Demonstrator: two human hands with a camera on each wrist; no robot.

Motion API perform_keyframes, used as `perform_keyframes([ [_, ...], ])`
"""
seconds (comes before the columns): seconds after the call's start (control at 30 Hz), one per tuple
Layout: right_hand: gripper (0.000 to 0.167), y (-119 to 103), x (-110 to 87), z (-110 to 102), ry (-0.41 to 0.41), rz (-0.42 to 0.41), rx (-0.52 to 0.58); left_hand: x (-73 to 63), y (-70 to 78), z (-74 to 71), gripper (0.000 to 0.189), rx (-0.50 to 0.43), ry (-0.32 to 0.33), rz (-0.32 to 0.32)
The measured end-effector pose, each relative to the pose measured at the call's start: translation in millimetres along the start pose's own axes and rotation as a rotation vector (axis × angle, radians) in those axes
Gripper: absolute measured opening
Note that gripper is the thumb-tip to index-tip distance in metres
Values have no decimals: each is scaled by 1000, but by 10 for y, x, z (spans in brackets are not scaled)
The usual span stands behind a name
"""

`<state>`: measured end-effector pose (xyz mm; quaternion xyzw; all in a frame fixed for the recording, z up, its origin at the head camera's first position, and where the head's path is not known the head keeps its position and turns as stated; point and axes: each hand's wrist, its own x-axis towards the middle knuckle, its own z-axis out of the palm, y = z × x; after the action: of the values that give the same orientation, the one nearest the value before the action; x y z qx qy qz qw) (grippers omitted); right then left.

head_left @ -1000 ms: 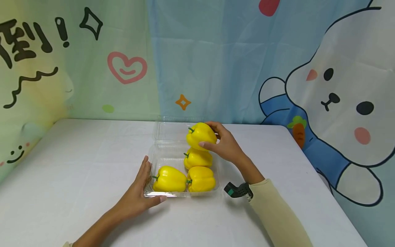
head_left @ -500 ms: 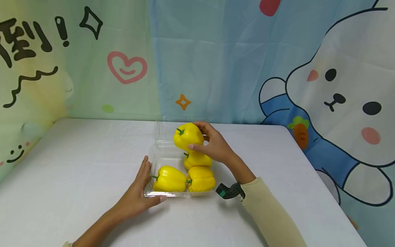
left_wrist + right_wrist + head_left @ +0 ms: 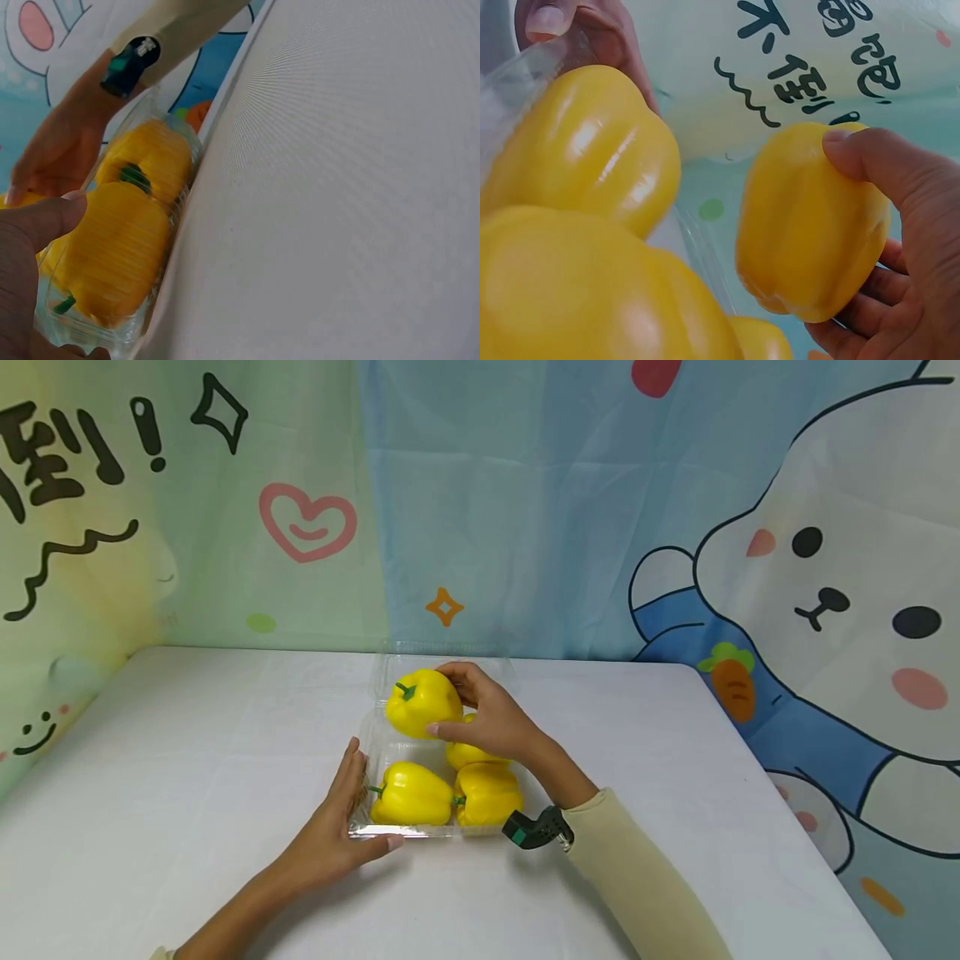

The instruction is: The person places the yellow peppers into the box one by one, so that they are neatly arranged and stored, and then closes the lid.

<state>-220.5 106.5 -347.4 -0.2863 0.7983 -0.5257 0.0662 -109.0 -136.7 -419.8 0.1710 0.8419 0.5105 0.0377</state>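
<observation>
Head view: right hand [image 3: 491,718] curled part-way round yellow bell pepper [image 3: 420,703], above clear clamshell [image 3: 431,832]; left hand [image 3: 337,827] spread along clamshell edge. I judge positioning step; next move needs clearing peppers [image 3: 489,795] below hand.

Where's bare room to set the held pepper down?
In the box, the back-left corner looks bare, behind the front-left pepper, left of the back-right pepper. The table is bare left of the left hand and right of the right sleeve. The box's front and right are crowded.

Your peppers [image 3: 411,794] are yellow, stems [image 3: 406,692] green, sleeve [image 3: 641,868] beige, table [image 3: 187,727] white, backdrop [image 3: 517,527] cartoon-printed; the box [image 3: 408,752] seems colourless.
</observation>
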Motion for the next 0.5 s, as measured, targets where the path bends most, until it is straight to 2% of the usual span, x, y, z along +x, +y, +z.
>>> perform_keyframes([
  [0.33,69,-7,29,133,-79,65,-66,-7,-1,4,115,13,-1,-13],
  [0.5,70,23,40,170,-106,64,-99,-11,-8,4,116,18,1,-16],
])
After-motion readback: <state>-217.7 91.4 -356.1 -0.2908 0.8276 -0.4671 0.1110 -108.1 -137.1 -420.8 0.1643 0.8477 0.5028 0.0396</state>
